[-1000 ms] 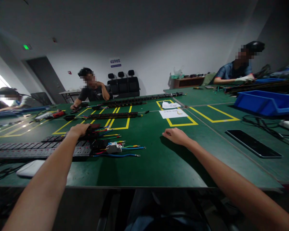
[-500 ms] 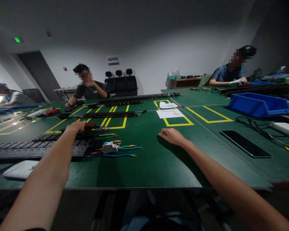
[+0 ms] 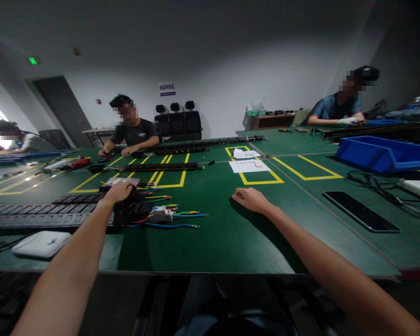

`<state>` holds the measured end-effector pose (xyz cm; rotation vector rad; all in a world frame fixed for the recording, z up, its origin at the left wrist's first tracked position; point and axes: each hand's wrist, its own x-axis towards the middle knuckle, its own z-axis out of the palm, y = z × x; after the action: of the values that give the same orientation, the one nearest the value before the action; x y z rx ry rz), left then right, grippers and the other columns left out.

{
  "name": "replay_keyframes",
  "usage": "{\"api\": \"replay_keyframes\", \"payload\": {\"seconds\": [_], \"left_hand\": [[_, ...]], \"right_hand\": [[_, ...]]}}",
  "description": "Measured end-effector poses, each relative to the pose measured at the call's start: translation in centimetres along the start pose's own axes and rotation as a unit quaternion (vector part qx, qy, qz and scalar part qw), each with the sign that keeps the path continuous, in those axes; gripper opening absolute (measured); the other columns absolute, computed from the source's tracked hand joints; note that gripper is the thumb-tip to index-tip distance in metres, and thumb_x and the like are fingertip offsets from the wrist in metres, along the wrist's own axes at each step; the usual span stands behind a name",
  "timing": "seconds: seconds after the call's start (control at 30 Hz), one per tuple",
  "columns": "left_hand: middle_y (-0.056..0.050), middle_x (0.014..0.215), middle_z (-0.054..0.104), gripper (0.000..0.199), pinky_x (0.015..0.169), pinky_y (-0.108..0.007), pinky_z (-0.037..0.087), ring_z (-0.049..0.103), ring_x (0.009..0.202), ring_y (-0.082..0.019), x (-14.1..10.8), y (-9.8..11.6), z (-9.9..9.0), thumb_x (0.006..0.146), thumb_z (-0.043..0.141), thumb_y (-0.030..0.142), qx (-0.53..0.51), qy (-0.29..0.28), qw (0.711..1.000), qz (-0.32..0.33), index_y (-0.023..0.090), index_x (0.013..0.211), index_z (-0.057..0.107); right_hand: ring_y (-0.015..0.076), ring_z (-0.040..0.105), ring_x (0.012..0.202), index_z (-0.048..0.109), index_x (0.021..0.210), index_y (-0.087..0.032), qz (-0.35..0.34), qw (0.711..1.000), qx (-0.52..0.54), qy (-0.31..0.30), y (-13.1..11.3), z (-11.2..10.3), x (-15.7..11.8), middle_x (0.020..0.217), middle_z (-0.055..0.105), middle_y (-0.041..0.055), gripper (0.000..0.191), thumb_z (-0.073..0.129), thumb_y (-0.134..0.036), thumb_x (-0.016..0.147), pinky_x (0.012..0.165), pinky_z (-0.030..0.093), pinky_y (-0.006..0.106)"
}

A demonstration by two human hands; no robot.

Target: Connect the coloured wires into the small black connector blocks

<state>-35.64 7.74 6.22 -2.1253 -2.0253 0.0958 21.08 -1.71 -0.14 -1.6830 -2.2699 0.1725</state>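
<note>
My left hand [image 3: 121,192] reaches over the left side of the table, fingers curled round the wired end of a power strip [image 3: 112,181]; its pale socket face shows just beyond my knuckles. Below my wrist lie more power strips [image 3: 38,219] side by side. From their right ends come coloured wires with metal lugs, and a small grey-white breaker [image 3: 161,213] sits among them. My right hand [image 3: 249,199] rests on the green tabletop [image 3: 210,242], loosely fisted, with nothing visible in it. Its nearest thing is a white paper sheet [image 3: 250,166] farther back.
A white box-like device [image 3: 42,244] lies at the front left. To the right are a black phone [image 3: 360,211], cables [image 3: 381,189] and a blue bin [image 3: 381,154]. Longer dark strips [image 3: 161,166] lie farther back. One co-worker [image 3: 135,133] sits opposite, others left and right.
My left hand has shifted slightly right and lower, and the strip's pale face has come into view. My right hand stays put. The co-worker opposite has lowered a hand from the face.
</note>
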Motion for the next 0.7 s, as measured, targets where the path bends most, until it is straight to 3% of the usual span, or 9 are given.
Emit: {"api": "replay_keyframes", "payload": {"seconds": [0.13,0.33,0.43,0.53,0.6,0.7], "left_hand": [[-0.009,0.135,0.069,0.055,0.108,-0.03,0.042,0.062,0.125,-0.025,0.0,-0.3,0.0,0.095,0.031,0.036,0.007,-0.028,1.0,0.012,0.019,0.132,0.068],[-0.01,0.129,0.072,0.049,0.104,-0.032,0.046,0.065,0.122,-0.028,-0.4,0.3,-0.6,0.09,0.04,0.037,0.005,-0.04,0.998,-0.051,0.02,0.122,0.073],[-0.021,0.123,0.072,0.051,0.096,-0.041,0.05,0.067,0.113,-0.036,-0.5,1.1,-0.8,0.087,0.046,0.042,0.013,-0.046,0.993,-0.108,0.013,0.118,0.074],[-0.029,0.129,0.066,0.06,0.09,-0.056,0.049,0.063,0.114,-0.046,-0.3,2.5,-1.5,0.087,0.047,0.051,0.027,-0.026,0.98,-0.196,0.011,0.125,0.069],[-0.03,0.129,0.065,0.06,0.09,-0.063,0.046,0.06,0.116,-0.049,0.1,3.9,-2.1,0.089,0.046,0.054,0.031,-0.01,0.982,-0.188,0.011,0.124,0.069],[-0.027,0.133,0.063,0.053,0.097,-0.068,0.039,0.054,0.125,-0.049,1.2,6.2,-2.8,0.091,0.048,0.049,0.058,0.031,0.99,-0.124,0.016,0.126,0.068]], "right_hand": [[0.0174,0.062,0.073,0.066,0.089,-0.022,0.006,1.0,-0.009,0.001,-0.1,0.0,0.0,0.084,0.071,0.0046,0.029,0.049,-0.044,0.101,0.058,0.03,0.026],[0.0184,0.062,0.073,0.066,0.088,-0.023,0.009,1.0,-0.016,0.004,0.1,0.4,0.0,0.082,0.07,0.0045,0.029,0.05,-0.044,0.1,0.058,0.028,0.026],[0.0189,0.063,0.073,0.066,0.089,-0.023,0.01,1.0,-0.022,0.004,0.2,0.5,0.1,0.082,0.07,0.0044,0.03,0.049,-0.045,0.1,0.058,0.028,0.026],[0.019,0.062,0.073,0.065,0.088,-0.023,0.013,1.0,-0.026,0.004,0.1,0.6,0.1,0.082,0.07,0.0047,0.03,0.049,-0.045,0.1,0.057,0.027,0.026],[0.0188,0.062,0.073,0.065,0.087,-0.023,0.015,1.0,-0.027,0.003,0.0,0.5,0.1,0.083,0.071,0.0049,0.03,0.049,-0.045,0.1,0.057,0.026,0.026],[0.0185,0.062,0.072,0.065,0.088,-0.023,0.02,0.999,-0.028,0.003,-0.1,0.5,0.1,0.083,0.071,0.0049,0.03,0.048,-0.045,0.1,0.057,0.027,0.027]]}}
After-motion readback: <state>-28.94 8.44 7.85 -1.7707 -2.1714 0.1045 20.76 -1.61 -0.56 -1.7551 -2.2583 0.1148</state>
